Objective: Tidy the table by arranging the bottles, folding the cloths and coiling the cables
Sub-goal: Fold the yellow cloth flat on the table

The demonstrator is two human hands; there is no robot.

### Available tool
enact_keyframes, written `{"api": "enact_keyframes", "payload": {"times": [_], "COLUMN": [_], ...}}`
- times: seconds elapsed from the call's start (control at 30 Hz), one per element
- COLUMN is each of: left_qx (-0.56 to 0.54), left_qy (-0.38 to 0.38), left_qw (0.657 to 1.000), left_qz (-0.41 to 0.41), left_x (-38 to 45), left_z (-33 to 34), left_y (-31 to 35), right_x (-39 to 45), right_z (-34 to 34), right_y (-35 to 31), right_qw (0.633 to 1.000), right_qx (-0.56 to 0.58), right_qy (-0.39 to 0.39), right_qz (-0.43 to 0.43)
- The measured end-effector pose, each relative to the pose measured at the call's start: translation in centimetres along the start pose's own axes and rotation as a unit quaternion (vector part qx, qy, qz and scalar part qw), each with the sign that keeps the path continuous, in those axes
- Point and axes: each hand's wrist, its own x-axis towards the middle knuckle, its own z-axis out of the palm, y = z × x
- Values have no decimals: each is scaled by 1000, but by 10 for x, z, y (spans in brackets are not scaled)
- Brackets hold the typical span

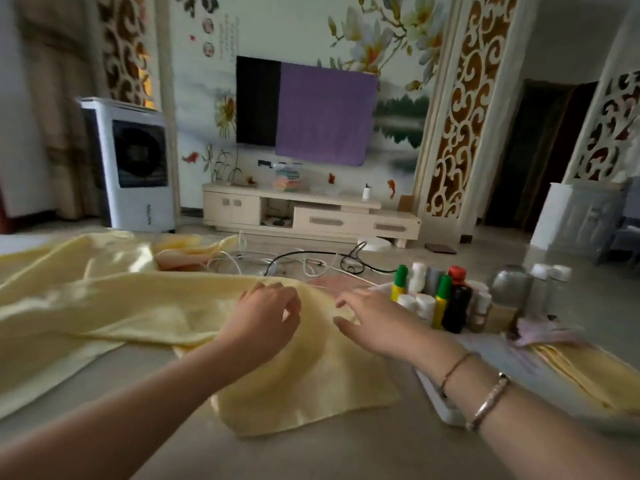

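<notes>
A large pale yellow cloth lies rumpled across the grey table. My left hand hovers over its near fold with fingers loosely curled, holding nothing. My right hand is just to the right, fingers spread and relaxed above the cloth's edge. Behind the cloth lie tangled white cables and a black cable. Several bottles, some yellow with green caps, one dark with a red cap, others white, stand grouped in a white tray on the right.
Another folded yellow cloth and a crumpled pale lilac item lie at the right. Clear glass jars stand behind them. Beyond the table are a TV cabinet and a white air cooler.
</notes>
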Motion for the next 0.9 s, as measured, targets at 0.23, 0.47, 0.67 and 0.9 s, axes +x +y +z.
{"api": "enact_keyframes", "payload": {"times": [0.23,0.47,0.67,0.9], "left_qx": [36,-9,-107,-138], "left_qy": [-58,-124,-269,-291], "left_qw": [993,990,953,943], "left_qz": [-91,-65,-85,-85], "left_x": [-34,-22,-35,-50], "left_z": [-38,-45,-61,-61], "left_y": [-101,-104,-96,-82], "right_x": [53,50,17,-9], "right_z": [41,51,38,27], "right_y": [-70,-88,-91,-81], "right_qw": [993,984,956,959], "right_qx": [58,127,244,153], "right_qy": [4,55,-115,-206], "right_qz": [-98,-112,-114,-122]}}
